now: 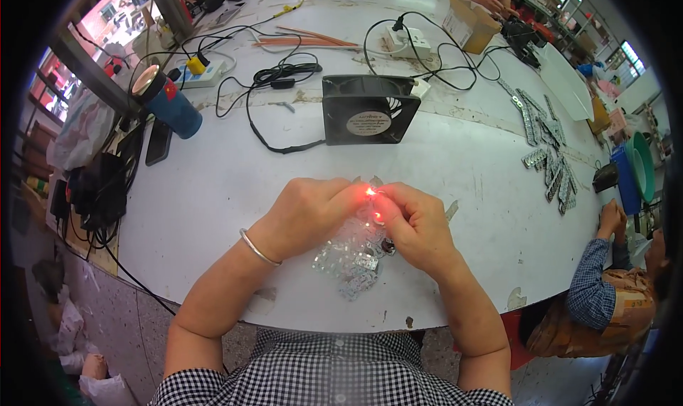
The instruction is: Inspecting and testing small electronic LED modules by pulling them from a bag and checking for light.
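My left hand (302,210) and my right hand (420,225) meet over the middle of the table, fingers pinched together. Between their fingertips is a small piece with red lights (371,192) glowing on it; a second red glow shows just below, by my right thumb. The fingers and the glare hide most of its shape. Under the hands lies a loose heap of small clear and silvery pieces (348,260), with a small dark round item (388,246) at its right side. Beyond the hands stands a square black fan (338,121) with a cable.
A blue tumbler (174,111) and a phone (158,143) are on the left, near power strips and tangled black cables (284,72). Metallic strips (551,146) lie piled on the right. A cardboard box (469,25) stands at the back. Other people sit at the right and far side.
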Available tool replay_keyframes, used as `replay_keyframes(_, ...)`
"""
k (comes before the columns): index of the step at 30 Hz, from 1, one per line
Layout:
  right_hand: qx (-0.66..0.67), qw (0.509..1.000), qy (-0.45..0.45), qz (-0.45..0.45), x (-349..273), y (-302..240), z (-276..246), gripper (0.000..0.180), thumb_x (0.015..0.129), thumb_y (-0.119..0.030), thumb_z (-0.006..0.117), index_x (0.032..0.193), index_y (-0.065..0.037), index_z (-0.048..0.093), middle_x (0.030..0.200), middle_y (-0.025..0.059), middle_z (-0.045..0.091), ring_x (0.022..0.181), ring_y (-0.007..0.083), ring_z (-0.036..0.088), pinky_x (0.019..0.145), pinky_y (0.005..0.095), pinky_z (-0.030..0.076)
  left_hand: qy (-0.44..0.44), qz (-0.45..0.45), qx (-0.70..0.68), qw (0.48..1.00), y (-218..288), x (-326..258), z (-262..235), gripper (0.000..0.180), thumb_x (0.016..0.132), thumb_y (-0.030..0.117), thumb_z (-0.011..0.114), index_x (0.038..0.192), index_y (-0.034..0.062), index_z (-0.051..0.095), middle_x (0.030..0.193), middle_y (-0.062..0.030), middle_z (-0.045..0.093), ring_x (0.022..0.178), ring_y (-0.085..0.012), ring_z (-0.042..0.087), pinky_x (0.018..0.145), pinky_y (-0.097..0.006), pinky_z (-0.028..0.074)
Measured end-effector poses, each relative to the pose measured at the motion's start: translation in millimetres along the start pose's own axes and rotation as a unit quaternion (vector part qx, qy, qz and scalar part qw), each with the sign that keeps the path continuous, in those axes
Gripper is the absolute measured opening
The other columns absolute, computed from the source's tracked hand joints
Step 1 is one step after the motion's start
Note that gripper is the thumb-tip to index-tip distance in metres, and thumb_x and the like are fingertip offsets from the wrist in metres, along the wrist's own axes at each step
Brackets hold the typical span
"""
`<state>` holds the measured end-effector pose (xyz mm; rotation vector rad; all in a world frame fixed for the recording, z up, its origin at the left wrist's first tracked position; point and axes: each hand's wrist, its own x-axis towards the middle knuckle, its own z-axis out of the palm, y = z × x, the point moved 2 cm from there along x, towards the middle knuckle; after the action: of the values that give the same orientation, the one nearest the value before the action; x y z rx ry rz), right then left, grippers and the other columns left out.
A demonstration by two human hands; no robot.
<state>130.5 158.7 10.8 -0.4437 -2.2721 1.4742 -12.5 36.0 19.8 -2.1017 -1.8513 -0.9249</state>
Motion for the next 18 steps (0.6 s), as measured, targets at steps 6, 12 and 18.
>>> replay_keyframes(6, -0.004, 1.0, 0.011, -0.024, -0.9, 1.3, -0.1, 0.017, 0.097, -0.009, 0.056, 0.103, 0.002, 0.067, 0.073, 0.0, 0.062, 0.061, 0.0048, 0.051, 0.056, 0.0222, 0.042, 0.017, -0.002, -0.016, 1.0, 1.2, 1.2, 1.1, 0.025, 0.075, 0.001, 0.069, 0.1, 0.0033, 0.065, 0.081, -0.01, 0.068, 0.06, -0.0254, 0.064, 0.052, -0.033, 0.051)
replay_keyframes(12, 0.018, 0.998, 0.058, -0.008, -1.6, -2.0, -1.3, 0.016, 0.097, -0.009, 0.057, 0.102, 0.003, 0.066, 0.072, -0.0019, 0.061, 0.06, 0.0034, 0.05, 0.054, 0.0209, 0.04, 0.079, -0.052, -0.05, 0.994, 8.7, 4.0, 1.9, 0.022, 0.077, 0.001, 0.073, 0.098, -0.0001, 0.064, 0.082, -0.0136, 0.068, 0.063, -0.0281, 0.065, 0.054, -0.033, 0.053)
replay_keyframes(18, 0.102, 0.992, 0.067, 0.033, -0.1, -6.1, -1.1, 0.015, 0.098, -0.01, 0.057, 0.102, 0.001, 0.066, 0.071, -0.0031, 0.06, 0.058, 0.0017, 0.048, 0.052, 0.0201, 0.038, 0.081, -0.024, -0.038, 0.996, 14.9, 3.8, 5.5, 0.024, 0.076, 0.002, 0.074, 0.098, -0.0007, 0.064, 0.08, -0.0135, 0.067, 0.062, -0.0275, 0.065, 0.053, -0.033, 0.052)
